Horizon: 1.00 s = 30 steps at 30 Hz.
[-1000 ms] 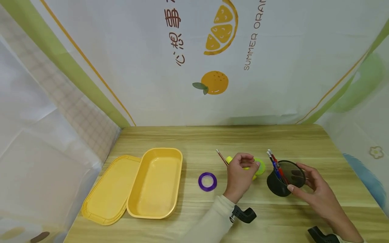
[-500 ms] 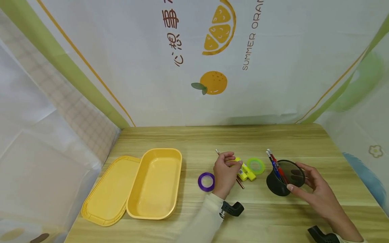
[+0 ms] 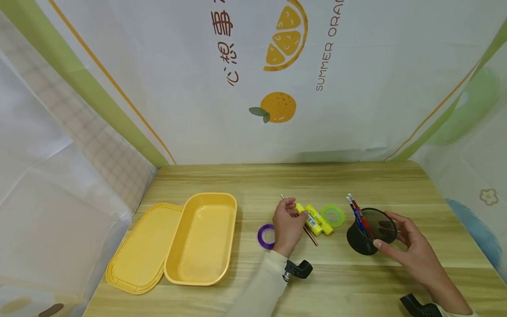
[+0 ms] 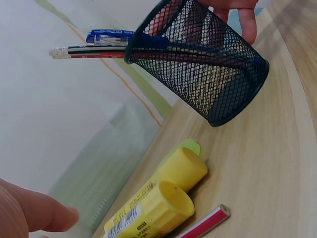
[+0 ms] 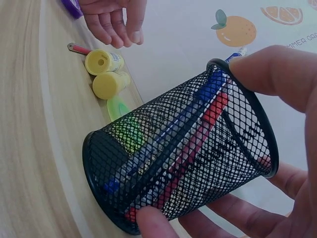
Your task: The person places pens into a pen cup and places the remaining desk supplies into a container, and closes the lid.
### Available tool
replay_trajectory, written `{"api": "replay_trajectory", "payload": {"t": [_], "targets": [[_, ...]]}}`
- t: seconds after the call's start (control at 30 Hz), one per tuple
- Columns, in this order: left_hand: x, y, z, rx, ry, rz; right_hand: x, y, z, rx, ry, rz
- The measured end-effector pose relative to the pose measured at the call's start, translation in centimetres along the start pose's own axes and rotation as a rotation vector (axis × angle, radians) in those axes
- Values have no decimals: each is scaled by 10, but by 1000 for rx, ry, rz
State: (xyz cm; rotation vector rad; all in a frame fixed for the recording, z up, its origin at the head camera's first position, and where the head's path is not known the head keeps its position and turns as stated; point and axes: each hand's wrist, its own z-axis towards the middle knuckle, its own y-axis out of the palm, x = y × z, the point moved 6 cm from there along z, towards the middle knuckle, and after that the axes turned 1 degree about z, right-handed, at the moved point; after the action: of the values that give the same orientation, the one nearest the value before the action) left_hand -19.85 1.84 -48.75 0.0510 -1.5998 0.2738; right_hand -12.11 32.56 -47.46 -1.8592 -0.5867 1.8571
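My right hand (image 3: 416, 251) grips a black mesh pen holder (image 5: 173, 144) by its rim and side, keeping it tilted. Inside lean a blue pen (image 4: 111, 37), a red pen (image 5: 215, 109) and white-tipped pencils (image 4: 62, 53). Over the middle of the table hovers my left hand (image 3: 289, 226), its fingers loosely bent and nothing seen between them. Beneath and beside it lie a pencil (image 3: 310, 235) and two yellow glue sticks (image 3: 314, 223) (image 3: 322, 222). A green tape roll (image 3: 332, 216) lies right of the glue sticks; the left hand partly covers a purple tape roll (image 3: 264, 237).
A yellow rectangular box (image 3: 202, 246) stands open at the left of the wooden table (image 3: 336, 286). Its yellow lid (image 3: 142, 251) lies against the box's left side. A printed cloth (image 3: 356, 110) hangs behind the table's back edge.
My left hand has moved left, away from the glue sticks and green tape, which now show more fully. It now partly covers the purple tape roll. The right hand and pen holder stay almost still.
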Motion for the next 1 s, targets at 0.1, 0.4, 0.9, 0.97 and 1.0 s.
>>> {"api": "replay_trajectory", "payload": {"t": [0.1, 0.4, 0.9, 0.97, 1.0], "targets": [[-3, -1, 1, 10, -14, 53, -1, 0, 0, 2, -6, 8], [-9, -1, 4, -18, -62, 122, -1, 0, 1, 0, -4, 4], [-14, 0, 5, -8, -40, 262, 0, 1, 1, -3, 12, -5], [-12, 1, 5, -10, -41, 278, 1, 1, 0, -4, 19, -6], [-12, 1, 4, -10, -42, 283, 2, 1, -1, -5, 23, -12]]}}
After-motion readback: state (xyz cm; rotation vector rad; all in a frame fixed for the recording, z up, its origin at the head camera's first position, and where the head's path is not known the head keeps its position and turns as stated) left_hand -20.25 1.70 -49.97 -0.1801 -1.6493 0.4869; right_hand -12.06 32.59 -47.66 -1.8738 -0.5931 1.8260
